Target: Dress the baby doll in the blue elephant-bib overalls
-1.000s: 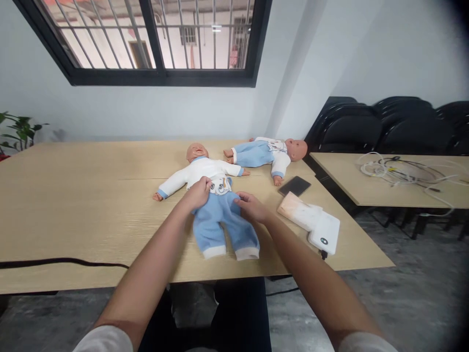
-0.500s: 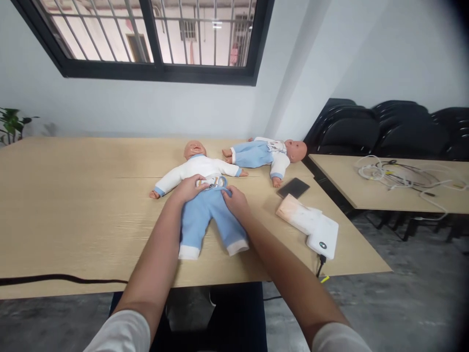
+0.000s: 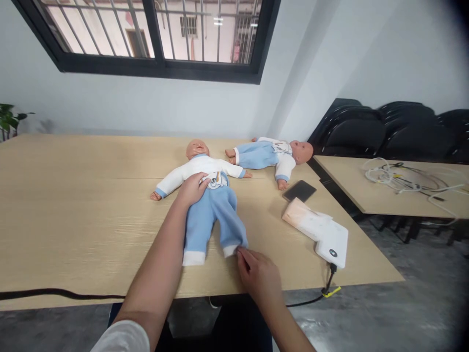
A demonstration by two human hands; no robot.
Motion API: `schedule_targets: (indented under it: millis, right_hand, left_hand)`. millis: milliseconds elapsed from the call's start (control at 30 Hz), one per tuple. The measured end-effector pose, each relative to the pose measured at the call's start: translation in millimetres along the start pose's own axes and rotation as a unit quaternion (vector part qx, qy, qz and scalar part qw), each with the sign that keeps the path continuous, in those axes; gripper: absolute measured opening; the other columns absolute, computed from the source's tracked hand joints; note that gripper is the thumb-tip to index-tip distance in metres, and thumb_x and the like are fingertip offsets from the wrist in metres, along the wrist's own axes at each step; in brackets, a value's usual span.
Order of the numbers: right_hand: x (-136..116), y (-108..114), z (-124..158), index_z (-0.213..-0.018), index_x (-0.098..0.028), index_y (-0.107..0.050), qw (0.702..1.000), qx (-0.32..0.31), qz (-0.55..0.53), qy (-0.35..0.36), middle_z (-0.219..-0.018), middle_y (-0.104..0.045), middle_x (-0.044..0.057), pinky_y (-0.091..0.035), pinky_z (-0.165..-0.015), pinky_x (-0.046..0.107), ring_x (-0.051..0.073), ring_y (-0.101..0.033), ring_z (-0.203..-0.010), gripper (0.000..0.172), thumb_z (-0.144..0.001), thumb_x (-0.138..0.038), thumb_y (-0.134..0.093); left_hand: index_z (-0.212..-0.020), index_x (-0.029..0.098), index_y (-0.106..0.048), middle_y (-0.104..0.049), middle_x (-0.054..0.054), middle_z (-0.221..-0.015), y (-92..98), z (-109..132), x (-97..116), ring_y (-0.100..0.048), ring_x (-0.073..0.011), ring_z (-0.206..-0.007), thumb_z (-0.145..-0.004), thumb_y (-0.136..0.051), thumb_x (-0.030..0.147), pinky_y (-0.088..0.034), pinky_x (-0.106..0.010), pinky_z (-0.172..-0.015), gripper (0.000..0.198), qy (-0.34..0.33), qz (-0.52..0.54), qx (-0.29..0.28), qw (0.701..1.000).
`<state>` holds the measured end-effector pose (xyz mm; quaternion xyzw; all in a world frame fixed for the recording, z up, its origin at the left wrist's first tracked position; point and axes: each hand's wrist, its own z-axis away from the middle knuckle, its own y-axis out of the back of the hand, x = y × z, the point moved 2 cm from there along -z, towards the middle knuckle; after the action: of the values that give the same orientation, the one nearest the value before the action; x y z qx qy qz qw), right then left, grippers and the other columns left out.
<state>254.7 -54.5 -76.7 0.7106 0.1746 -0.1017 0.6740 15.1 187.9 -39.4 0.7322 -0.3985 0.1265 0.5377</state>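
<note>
A baby doll [image 3: 198, 148] lies on its back on the table, dressed in a white top [image 3: 200, 167] with blue cuffs and collar. Light blue trousers [image 3: 200, 220] with white cuffs lie over its lower body, legs pointing toward me. At the waist, beside a printed cartoon patch [image 3: 219, 179], my left hand [image 3: 195, 189] grips the trousers with bent fingers. My right hand [image 3: 259, 274] pinches the white cuff [image 3: 231, 250] of the trouser leg on the right. No doll feet show beyond the cuffs.
A second doll [image 3: 301, 151] in similar clothes lies behind to the right. Near it are a dark phone [image 3: 299, 190], a tissue pack [image 3: 306, 220] and a white power bank [image 3: 332, 248] with a cable. Coiled cables [image 3: 388, 176] lie on another table; stacked black chairs [image 3: 355, 129] stand behind.
My right hand has let go of the waistband and moved down to the cuff of the right-hand trouser leg. My left hand remains at the waist. The view has shifted slightly.
</note>
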Motion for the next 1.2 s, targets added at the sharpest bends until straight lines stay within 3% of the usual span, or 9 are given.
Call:
schedule_targets:
  millis: [100,233,367,433,567,767,933,1067,1200]
  right_hand:
    - [-12,-5,-3,-0.137,-0.03,-0.066,0.996,-0.011,0.064,-0.065,-0.097,-0.079,0.009,-0.042,-0.068,0.034,0.025,-0.073,-0.081,0.041,-0.104,-0.036,-0.041]
    - [-23,0,-18,-0.123,-0.03,-0.071,0.99,-0.024,0.115,-0.074,-0.098,-0.079,0.008,-0.039,-0.062,0.032,0.024,-0.074,-0.08,0.035,-0.105,-0.036,-0.041]
    - [-30,3,-22,-0.101,-0.027,-0.072,0.989,-0.058,0.132,-0.042,-0.096,-0.078,0.01,-0.037,-0.062,0.032,0.025,-0.075,-0.082,0.032,-0.105,-0.033,-0.041]
    - [-29,3,-22,-0.111,-0.025,-0.069,0.985,-0.069,0.138,-0.078,-0.09,-0.078,0.011,-0.035,-0.059,0.033,0.026,-0.075,-0.078,0.03,-0.104,-0.03,-0.041]
    - [-24,5,-30,-0.132,-0.021,-0.06,0.983,-0.064,0.134,-0.108,-0.088,-0.079,0.011,-0.031,-0.057,0.034,0.028,-0.075,-0.076,0.037,-0.103,-0.024,-0.038]
    - [-27,9,-54,-0.104,-0.023,-0.073,0.991,-0.078,0.088,-0.066,-0.093,-0.08,0.012,-0.03,-0.06,0.033,0.025,-0.074,-0.078,0.036,-0.105,-0.033,-0.038]
    - [-25,19,-53,-0.081,-0.024,-0.076,0.991,-0.121,-0.056,0.015,-0.083,-0.078,0.007,-0.032,-0.061,0.031,0.02,-0.067,-0.072,0.039,-0.102,-0.039,-0.047]
    - [3,46,-57,-0.078,-0.019,-0.076,0.915,-0.212,-0.335,0.071,-0.073,-0.071,0.004,-0.035,-0.058,0.028,0.015,-0.054,-0.061,0.042,-0.096,-0.051,-0.056]
    - [24,60,-116,-0.08,-0.018,-0.07,0.911,-0.042,-0.41,-0.017,-0.063,-0.057,0.0,-0.04,-0.059,0.028,0.014,-0.047,-0.058,0.045,-0.099,-0.053,-0.048]
  left_hand:
    - [-0.109,0.02,-0.072,-0.071,-0.013,-0.115,0.6,-1,12,-0.055,-0.0331,-0.119,-0.098,-0.056,0.038,-0.041,-0.047,-0.108,0.026,-0.021,-0.092,0.026,0.995]
    - [-0.11,0.02,-0.071,-0.067,-0.016,-0.119,6.2,1,35,-0.049,-0.0352,-0.125,-0.097,-0.056,0.03,-0.035,-0.051,-0.112,0.023,-0.026,-0.11,0.084,0.99]
    - [-0.108,0.023,-0.071,-0.069,-0.011,-0.119,-3.4,4,60,-0.056,-0.0314,-0.12,-0.097,-0.059,0.038,-0.038,-0.047,-0.11,0.022,-0.124,-0.061,-0.053,0.989]
    - [-0.111,0.022,-0.07,-0.069,-0.012,-0.115,-12.0,5,60,-0.06,-0.0317,-0.112,-0.094,-0.064,0.043,-0.042,-0.046,-0.104,0.028,-0.079,-0.084,-0.098,0.988]
    - [-0.122,0.017,-0.066,-0.067,-0.016,-0.115,-25.7,5,45,-0.062,-0.0326,-0.109,-0.091,-0.069,0.04,-0.047,-0.044,-0.099,0.039,0.02,-0.099,-0.091,0.991]
    - [-0.107,0.018,-0.068,-0.07,-0.014,-0.108,-26.9,3,43,-0.063,-0.0309,-0.104,-0.095,-0.057,0.018,-0.047,-0.043,-0.096,0.016,0.024,-0.06,-0.072,0.995]
    - [-0.112,0.021,-0.067,-0.069,-0.012,-0.118,-5.9,2,59,-0.056,-0.0314,-0.118,-0.103,-0.047,0.03,-0.041,-0.046,-0.107,0.023,-0.056,-0.08,0.044,0.994]
    - [-0.107,0.02,-0.068,-0.071,-0.012,-0.115,8.3,0,36,-0.06,-0.03,-0.113,-0.101,-0.044,0.026,-0.044,-0.046,-0.105,0.025,-0.001,-0.083,0.02,0.996]
    - [-0.099,0.019,-0.066,-0.072,-0.012,-0.11,23.5,6,-9,-0.064,-0.0277,-0.107,-0.087,-0.049,0.013,-0.047,-0.041,-0.098,0.022,0.105,-0.025,-0.003,0.994]
